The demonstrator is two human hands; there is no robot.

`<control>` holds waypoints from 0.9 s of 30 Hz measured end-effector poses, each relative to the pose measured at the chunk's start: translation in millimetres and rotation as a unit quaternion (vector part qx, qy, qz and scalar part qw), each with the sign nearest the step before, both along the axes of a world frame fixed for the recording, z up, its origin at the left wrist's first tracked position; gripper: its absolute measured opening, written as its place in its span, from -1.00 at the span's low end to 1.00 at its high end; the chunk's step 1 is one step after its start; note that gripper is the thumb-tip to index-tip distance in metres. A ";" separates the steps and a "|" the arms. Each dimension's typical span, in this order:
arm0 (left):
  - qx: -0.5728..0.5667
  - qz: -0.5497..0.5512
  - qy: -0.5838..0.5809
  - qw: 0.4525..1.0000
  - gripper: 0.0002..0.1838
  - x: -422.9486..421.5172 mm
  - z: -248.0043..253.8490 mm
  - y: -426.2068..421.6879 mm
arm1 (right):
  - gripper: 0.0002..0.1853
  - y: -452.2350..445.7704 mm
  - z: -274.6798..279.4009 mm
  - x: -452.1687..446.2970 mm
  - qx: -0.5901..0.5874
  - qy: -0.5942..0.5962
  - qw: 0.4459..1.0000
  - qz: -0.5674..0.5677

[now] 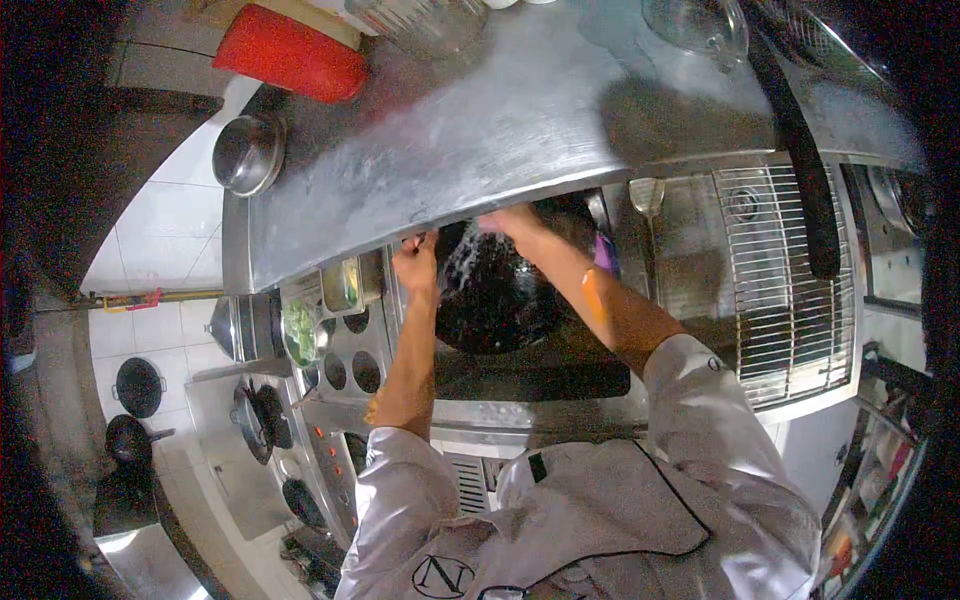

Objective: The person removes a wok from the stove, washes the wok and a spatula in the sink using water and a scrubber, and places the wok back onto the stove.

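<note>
I have both forearms reaching forward from pale sleeves [700, 385], converging beneath the front edge of a steel shelf [450, 140]. On my left side the forearm rises nearly straight and the left hand [416, 262] sits close under that edge, its fingers curled inward; I cannot tell what, if anything, they close on. The right forearm, marked with an orange patch [595, 297], slants inward to the right hand [512, 222], whose fingertips are partly lost behind the shelf edge and the splash, so I cannot tell whether they are together or apart. The dark round pan [500, 305] lies below and between my hands, with white streaks of water [465, 255] falling into it just beside the right fingers. To the right of it I make out a spatula [648, 198] and a wire rack [780, 320]; to the left, chopped greens [299, 332] in a container. On the shelf stand a red container [290, 55] and a metal bowl [245, 155], and pale tiles [190, 325] cover the floor at far left.
</note>
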State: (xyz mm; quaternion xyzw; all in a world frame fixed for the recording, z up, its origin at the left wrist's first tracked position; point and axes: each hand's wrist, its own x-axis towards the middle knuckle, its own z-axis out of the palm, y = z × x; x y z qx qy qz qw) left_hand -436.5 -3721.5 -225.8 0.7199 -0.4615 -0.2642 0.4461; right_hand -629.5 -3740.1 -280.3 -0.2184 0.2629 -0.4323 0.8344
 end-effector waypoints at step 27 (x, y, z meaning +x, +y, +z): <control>0.239 -0.080 -0.020 0.968 -0.67 3.6 56.3 20.1 | -0.73 7.6 -8.9 13.3 0.071 0.263 0.934 -0.230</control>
